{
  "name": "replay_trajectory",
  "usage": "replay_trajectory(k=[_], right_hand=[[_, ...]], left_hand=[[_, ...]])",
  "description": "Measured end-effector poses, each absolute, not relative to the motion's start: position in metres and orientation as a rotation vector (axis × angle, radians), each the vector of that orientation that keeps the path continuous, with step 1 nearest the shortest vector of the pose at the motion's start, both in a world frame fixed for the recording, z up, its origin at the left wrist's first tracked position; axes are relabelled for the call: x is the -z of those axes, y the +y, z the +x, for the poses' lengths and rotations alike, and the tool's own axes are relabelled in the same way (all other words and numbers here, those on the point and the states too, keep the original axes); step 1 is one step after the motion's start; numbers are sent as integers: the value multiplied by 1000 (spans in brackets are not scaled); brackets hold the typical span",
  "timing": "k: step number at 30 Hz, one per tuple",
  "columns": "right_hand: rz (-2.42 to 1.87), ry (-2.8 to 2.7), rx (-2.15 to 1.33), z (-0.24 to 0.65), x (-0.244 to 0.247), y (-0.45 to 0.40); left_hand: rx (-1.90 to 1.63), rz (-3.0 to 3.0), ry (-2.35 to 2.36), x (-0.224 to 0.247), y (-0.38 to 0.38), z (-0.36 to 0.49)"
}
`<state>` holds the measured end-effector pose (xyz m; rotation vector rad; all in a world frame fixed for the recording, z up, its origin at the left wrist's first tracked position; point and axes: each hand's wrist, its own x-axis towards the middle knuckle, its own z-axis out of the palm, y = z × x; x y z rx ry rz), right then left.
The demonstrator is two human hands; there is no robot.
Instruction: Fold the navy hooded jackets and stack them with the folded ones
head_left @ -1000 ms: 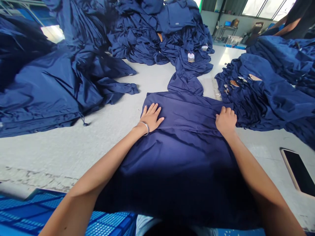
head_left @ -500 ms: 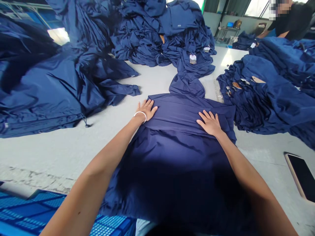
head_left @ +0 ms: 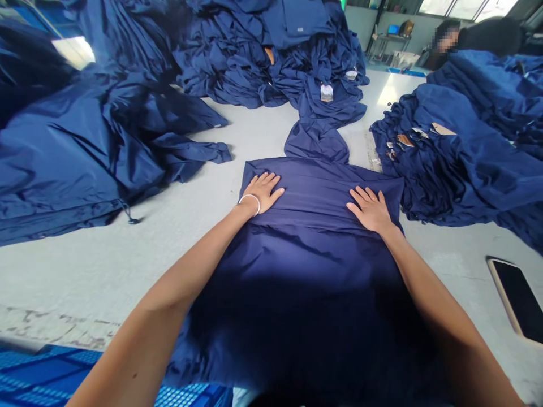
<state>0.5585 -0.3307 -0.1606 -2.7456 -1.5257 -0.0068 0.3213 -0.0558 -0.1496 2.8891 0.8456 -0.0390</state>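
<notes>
Spread on the pale table in front of me is a navy jacket point(head_left: 297, 271), its upper part folded into a flat band and its hood point(head_left: 318, 141) pointing away from me. My left hand point(head_left: 263, 192), with a white bangle at the wrist, rests palm down on the left side of the folded band. On the band's right side lies my right hand point(head_left: 369, 208), also flat with fingers spread. Neither hand grips the cloth. The jacket's near end hangs over the table edge toward me.
Navy garments lie heaped at the left point(head_left: 85, 147), and a tall pile point(head_left: 254, 62) stands at the back. Stacked jackets with tags point(head_left: 449, 152) are on the right. A phone point(head_left: 517, 299) lies near the right edge. Blue crates point(head_left: 55, 373) sit below. Another person point(head_left: 487, 39) bends at the far right.
Both hands have slid slightly to the right over the folded band, staying flat. The view has shifted a little. The person at the back right has bent lower.
</notes>
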Motion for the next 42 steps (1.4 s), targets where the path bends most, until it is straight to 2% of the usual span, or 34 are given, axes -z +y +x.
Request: replay_trajectory(k=[7,13,17,25,29,35,38,42], right_hand=[[-2686,-1507,-31,563,155,-331],[-2541,-1381,50,595,133,-297],[-2544,-1303,183,619,108,-246],[-2649,-1223,93,650,75,-144],[-2539,-1233,104,676,89,-100],[-2196,-1272,132,745,153,-34],[-2229,-1299,149,755,171,-30],[-2384,-1102,188,749,159,-59]], left_hand=[[-4,2825,793,159,-35,318],[-536,2785,576,157,-13,332],[-647,2750,585,137,9,371],[-622,2820,838,112,68,480],[-590,2820,790,122,88,527],[-613,2724,901,140,107,569],[-524,2749,904,150,112,573],[-594,2716,998,147,115,558]])
